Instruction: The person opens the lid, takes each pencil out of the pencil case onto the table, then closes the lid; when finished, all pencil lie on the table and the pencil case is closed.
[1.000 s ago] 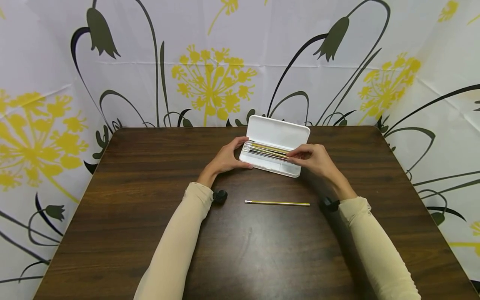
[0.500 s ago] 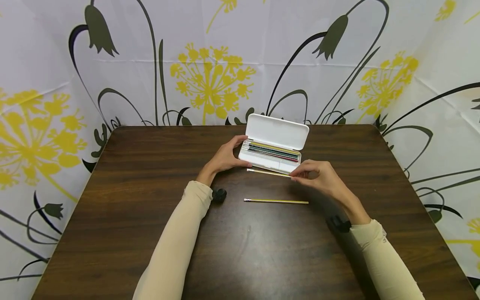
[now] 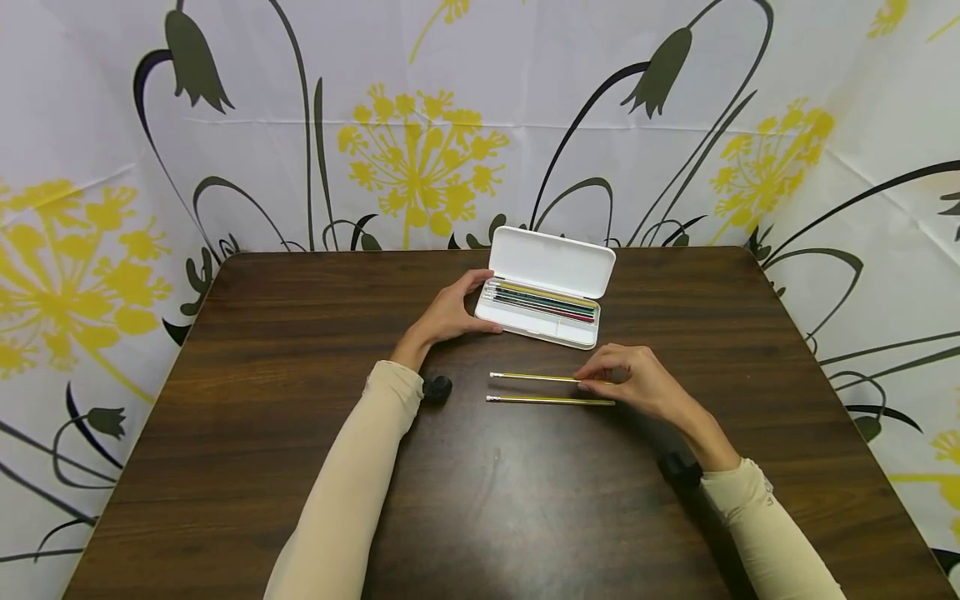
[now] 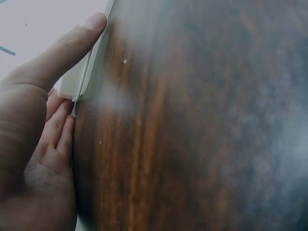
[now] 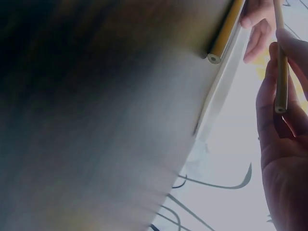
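Note:
A white pencil case (image 3: 551, 262) stands with its lid up at the far side of the table. Several striped pencils (image 3: 543, 302) lie inside it. My left hand (image 3: 446, 315) grips the left end of the case, thumb along the front and fingers behind; the left wrist view shows the thumb (image 4: 62, 50) against its edge. Between thumb and fingers my right hand (image 3: 637, 382) pinches a yellow striped pencil (image 3: 531, 377) near its right end. Just nearer to me, a second yellow striped pencil (image 3: 547, 401) lies on the table, roughly parallel. The held pencil's flat, unsharpened end (image 5: 280, 108) shows in the right wrist view.
The dark wood-grain table (image 3: 300, 300) reaches back to a white cloth (image 3: 270, 150) printed with yellow and green flowers. Each wrist wears a small black camera, such as the left camera (image 3: 437, 390).
My right hand has lifted a pencil out of the case and brought it toward me, beside the one on the table. The left hand has stayed on the case.

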A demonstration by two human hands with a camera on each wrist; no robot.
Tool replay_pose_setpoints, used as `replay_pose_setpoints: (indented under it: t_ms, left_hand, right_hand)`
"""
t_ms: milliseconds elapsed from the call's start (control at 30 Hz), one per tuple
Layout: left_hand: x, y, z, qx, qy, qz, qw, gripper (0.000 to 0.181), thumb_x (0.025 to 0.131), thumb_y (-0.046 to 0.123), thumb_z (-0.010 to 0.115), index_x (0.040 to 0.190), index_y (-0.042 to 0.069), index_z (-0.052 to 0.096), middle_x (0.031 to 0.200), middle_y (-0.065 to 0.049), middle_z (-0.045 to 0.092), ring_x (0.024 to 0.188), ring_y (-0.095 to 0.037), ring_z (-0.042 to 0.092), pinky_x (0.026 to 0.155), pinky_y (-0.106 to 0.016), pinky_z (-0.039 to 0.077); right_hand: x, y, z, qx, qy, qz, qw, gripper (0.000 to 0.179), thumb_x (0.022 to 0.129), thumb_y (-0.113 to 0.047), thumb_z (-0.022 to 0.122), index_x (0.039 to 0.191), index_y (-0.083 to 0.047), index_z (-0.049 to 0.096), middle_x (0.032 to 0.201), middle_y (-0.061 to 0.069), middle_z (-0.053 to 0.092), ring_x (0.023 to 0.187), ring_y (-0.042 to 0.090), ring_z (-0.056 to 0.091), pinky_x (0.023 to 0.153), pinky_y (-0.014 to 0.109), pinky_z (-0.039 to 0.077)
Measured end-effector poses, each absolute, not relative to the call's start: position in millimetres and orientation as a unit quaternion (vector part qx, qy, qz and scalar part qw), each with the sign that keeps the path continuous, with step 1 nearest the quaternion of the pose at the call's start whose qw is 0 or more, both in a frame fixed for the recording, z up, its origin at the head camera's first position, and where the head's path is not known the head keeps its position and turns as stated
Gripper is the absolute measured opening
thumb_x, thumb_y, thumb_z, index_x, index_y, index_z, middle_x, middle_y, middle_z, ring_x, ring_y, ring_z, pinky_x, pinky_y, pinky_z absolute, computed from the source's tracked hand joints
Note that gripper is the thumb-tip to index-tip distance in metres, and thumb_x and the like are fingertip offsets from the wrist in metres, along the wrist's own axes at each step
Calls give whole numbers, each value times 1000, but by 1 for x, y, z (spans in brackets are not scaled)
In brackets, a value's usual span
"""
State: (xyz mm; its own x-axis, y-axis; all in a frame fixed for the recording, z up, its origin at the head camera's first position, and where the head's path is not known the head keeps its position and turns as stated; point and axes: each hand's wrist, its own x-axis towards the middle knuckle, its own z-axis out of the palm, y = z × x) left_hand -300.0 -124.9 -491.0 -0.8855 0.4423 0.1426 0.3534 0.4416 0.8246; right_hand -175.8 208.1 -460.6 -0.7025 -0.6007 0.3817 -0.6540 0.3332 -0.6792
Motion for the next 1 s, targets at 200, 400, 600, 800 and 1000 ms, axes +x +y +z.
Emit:
replay_pose_setpoints:
  t_ms: [200, 400, 600, 800, 1000]
  left_hand:
    - [-300, -126, -492, 232, 848, 475, 44, 97, 64, 26, 94, 146, 15, 42, 146, -3, 47, 134, -15, 41, 109, -31, 31]
    - [-300, -126, -492, 233, 848, 474, 45, 97, 64, 27, 94, 145, 15, 42, 146, -2, 46, 134, -15, 41, 109, -31, 31]
    - [-300, -126, -492, 234, 847, 475, 50, 98, 65, 27, 94, 146, 15, 41, 147, -1, 45, 134, -16, 41, 109, -32, 31]
    - [-300, -125, -490, 232, 848, 475, 48, 97, 65, 27, 94, 146, 15, 42, 147, -1, 45, 134, -16, 41, 109, -32, 30]
    - [-301, -125, -492, 230, 849, 473, 53, 97, 66, 28, 94, 146, 15, 41, 148, 0, 44, 134, -15, 40, 109, -31, 30]
  right_hand:
    - [-178, 209, -462, 392, -822, 413, 12, 17, 80, -6, 81, 96, -13, 78, 91, -10, 69, 78, 8, 60, 58, 33, 49]
    - [-179, 208, -463, 388, -835, 388, -21, 17, 81, -5, 81, 95, -14, 77, 91, -10, 69, 79, 7, 62, 62, 32, 52]
    - [-178, 206, -464, 378, -857, 348, -50, 14, 82, -7, 80, 92, -15, 75, 88, -10, 67, 75, 5, 61, 63, 25, 51]
    - [-178, 204, -465, 372, -865, 333, -50, 13, 83, -8, 80, 91, -16, 75, 87, -9, 65, 73, 5, 59, 60, 24, 50]
    - [-177, 205, -463, 358, -867, 343, -56, 13, 83, -11, 80, 95, -16, 76, 90, -9, 66, 75, 6, 60, 61, 28, 51]
